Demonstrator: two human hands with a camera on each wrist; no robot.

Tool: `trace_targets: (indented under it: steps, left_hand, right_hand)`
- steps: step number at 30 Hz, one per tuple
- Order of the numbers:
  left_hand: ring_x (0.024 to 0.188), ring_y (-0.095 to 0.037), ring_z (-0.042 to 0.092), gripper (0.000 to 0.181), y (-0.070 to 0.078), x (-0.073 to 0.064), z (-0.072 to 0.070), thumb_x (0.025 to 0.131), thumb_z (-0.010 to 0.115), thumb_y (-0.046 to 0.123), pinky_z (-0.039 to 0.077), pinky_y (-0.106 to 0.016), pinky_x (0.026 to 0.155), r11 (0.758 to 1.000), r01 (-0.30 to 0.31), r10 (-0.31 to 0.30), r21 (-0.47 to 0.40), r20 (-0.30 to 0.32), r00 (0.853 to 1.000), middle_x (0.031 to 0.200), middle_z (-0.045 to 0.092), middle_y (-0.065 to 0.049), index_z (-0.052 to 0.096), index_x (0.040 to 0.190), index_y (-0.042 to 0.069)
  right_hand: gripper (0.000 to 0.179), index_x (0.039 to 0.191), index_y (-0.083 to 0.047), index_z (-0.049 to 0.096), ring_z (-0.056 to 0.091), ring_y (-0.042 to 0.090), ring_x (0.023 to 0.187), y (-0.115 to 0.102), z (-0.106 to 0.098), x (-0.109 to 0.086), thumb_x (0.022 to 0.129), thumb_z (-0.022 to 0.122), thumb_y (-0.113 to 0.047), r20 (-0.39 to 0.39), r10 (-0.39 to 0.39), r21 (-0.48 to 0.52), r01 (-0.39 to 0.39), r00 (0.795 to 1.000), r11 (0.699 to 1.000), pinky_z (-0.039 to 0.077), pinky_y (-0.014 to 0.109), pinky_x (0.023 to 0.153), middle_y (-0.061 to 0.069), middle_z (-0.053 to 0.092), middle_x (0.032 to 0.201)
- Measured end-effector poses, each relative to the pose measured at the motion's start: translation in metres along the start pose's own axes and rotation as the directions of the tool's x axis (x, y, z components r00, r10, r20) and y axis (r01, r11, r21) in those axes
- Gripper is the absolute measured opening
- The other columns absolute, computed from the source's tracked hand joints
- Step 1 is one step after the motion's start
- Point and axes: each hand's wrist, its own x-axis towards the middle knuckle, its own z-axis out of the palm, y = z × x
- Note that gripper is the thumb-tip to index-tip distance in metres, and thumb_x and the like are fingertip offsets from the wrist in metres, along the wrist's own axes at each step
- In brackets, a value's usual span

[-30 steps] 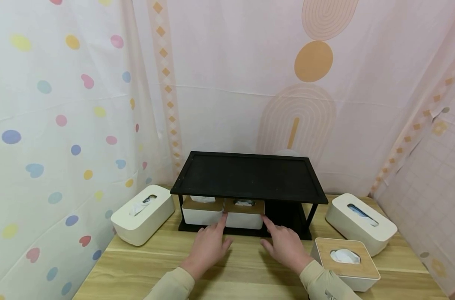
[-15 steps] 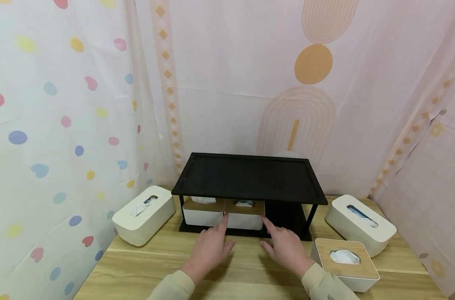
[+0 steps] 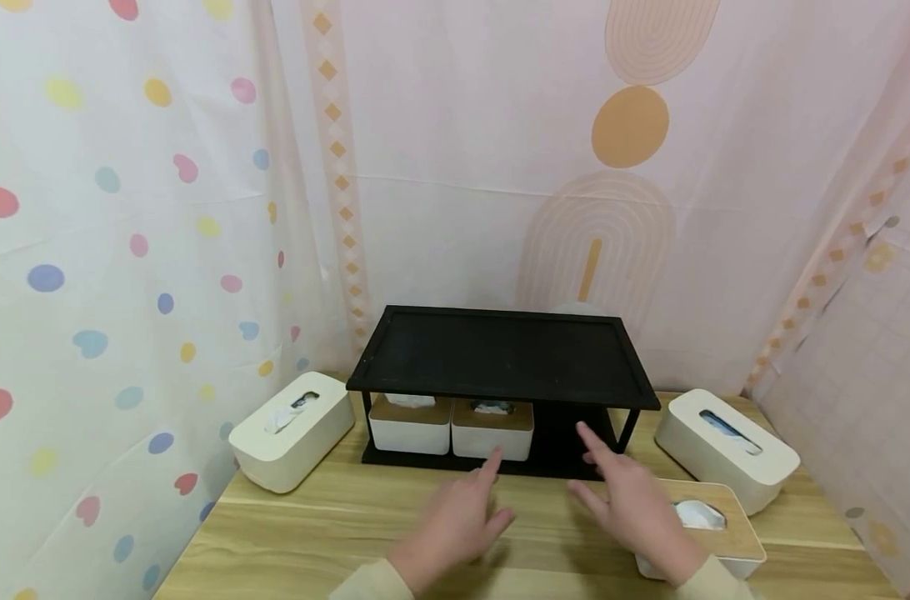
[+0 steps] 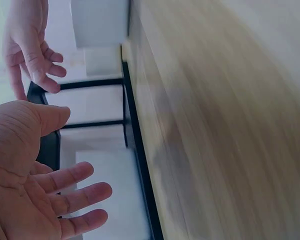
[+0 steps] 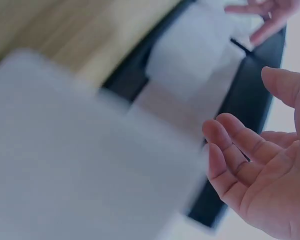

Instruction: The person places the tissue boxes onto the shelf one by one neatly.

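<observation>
My left hand (image 3: pixel 455 518) holds nothing, its index finger extended in front of a white tissue box with a wooden lid (image 3: pixel 492 437). That box stands on the lower tier of a black two-tier shelf (image 3: pixel 503 354), next to a matching tissue box (image 3: pixel 410 433) on its left. My right hand (image 3: pixel 638 504), with spread fingers and nothing in its grasp, hovers in front of the shelf's right end. It overlaps the left side of another wooden-lidded tissue box (image 3: pixel 728 537) on the table. In the right wrist view, that hand's fingers (image 5: pixel 232 177) bend loosely.
A cream tissue box (image 3: pixel 290 433) stands left of the shelf. Another cream tissue box (image 3: pixel 728 450) is at the right, behind the wooden-lidded one. All rest on a wood-grain table (image 3: pixel 290 542), with patterned curtains (image 3: pixel 455 167) behind and at the sides.
Both hands have left the tissue box on the shelf, where their index fingers touched its front corners, and moved right. My right hand now reaches over toward the loose wooden-lidded box.
</observation>
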Motion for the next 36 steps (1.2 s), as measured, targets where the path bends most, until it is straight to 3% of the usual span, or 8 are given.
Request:
trace_targets:
  steps: [3,6,7,10,16,21,26,36]
  left_hand:
    - [0.081,-0.017,0.073,0.085,0.014,-0.001,0.002,0.099,0.074,0.046,0.063,-0.04,0.087,0.998,-0.027,0.029,-0.056,0.037,0.999,0.128,0.078,-0.008,0.039,0.164,0.004]
    - [0.106,-0.02,0.076,0.084,0.027,-0.001,0.006,0.1,0.073,0.048,0.062,-0.04,0.096,0.993,-0.057,0.064,-0.106,0.068,0.996,0.14,0.073,-0.007,0.039,0.165,0.006]
    - [0.118,-0.02,0.073,0.085,0.031,-0.001,0.008,0.101,0.072,0.049,0.061,-0.04,0.101,0.99,-0.06,0.07,-0.125,0.082,0.994,0.142,0.072,-0.007,0.038,0.166,0.007]
    - [0.13,-0.017,0.068,0.084,0.043,0.0,0.013,0.101,0.071,0.051,0.058,-0.036,0.108,0.978,-0.06,0.089,-0.199,0.141,0.986,0.149,0.067,-0.006,0.038,0.166,0.009]
    - [0.137,-0.009,0.061,0.081,0.066,0.006,0.025,0.101,0.073,0.048,0.055,-0.029,0.111,0.959,-0.04,0.111,-0.28,0.24,0.964,0.156,0.061,-0.002,0.041,0.164,0.01]
    - [0.136,-0.008,0.061,0.08,0.082,0.014,0.039,0.099,0.074,0.047,0.054,-0.027,0.11,0.958,-0.039,0.121,-0.285,0.276,0.953,0.156,0.061,-0.001,0.042,0.164,0.012]
    - [0.138,-0.008,0.06,0.079,0.086,0.018,0.05,0.1,0.073,0.047,0.053,-0.025,0.11,0.952,-0.023,0.119,-0.304,0.3,0.946,0.157,0.06,-0.002,0.043,0.163,0.011]
    - [0.141,-0.009,0.059,0.08,0.085,0.017,0.053,0.099,0.073,0.049,0.053,-0.029,0.113,0.945,0.049,0.067,-0.323,0.341,0.938,0.159,0.057,0.0,0.042,0.165,0.015]
  right_hand:
    - [0.079,0.163,-0.008,0.045,0.078,0.028,0.094,0.022,-0.025,-0.01,0.097,0.081,-0.033,-0.02,0.049,0.002,-0.049,0.999,0.999,0.062,0.049,0.073,0.012,0.079,0.122]
    - [0.081,0.165,-0.004,0.037,0.077,0.038,0.101,0.048,-0.048,-0.021,0.101,0.076,-0.035,-0.001,0.143,0.001,-0.143,0.99,0.99,0.061,0.058,0.078,0.022,0.075,0.13]
    - [0.082,0.166,-0.003,0.033,0.075,0.043,0.107,0.058,-0.055,-0.025,0.102,0.073,-0.036,0.013,0.182,-0.009,-0.182,0.983,0.983,0.059,0.063,0.082,0.025,0.072,0.134]
    - [0.085,0.168,0.0,0.024,0.066,0.056,0.118,0.085,-0.071,-0.035,0.106,0.066,-0.041,0.048,0.294,-0.051,-0.292,0.955,0.955,0.055,0.069,0.087,0.033,0.063,0.143]
    - [0.088,0.162,0.011,0.026,0.059,0.066,0.119,0.119,-0.08,-0.051,0.107,0.062,-0.046,0.077,0.416,-0.084,-0.41,0.906,0.908,0.054,0.07,0.083,0.045,0.053,0.143]
    - [0.093,0.158,0.02,0.023,0.069,0.057,0.107,0.13,-0.076,-0.057,0.108,0.057,-0.051,0.194,0.458,-0.06,-0.455,0.868,0.888,0.056,0.068,0.085,0.048,0.054,0.139]
    - [0.093,0.156,0.023,0.023,0.066,0.058,0.12,0.131,-0.068,-0.056,0.11,0.054,-0.051,0.321,0.448,-0.013,-0.469,0.835,0.883,0.054,0.067,0.097,0.046,0.059,0.136]
    - [0.09,0.158,0.02,0.026,0.059,0.06,0.129,0.117,-0.06,-0.052,0.111,0.053,-0.051,0.368,0.421,0.035,-0.465,0.829,0.885,0.053,0.067,0.103,0.048,0.054,0.141]
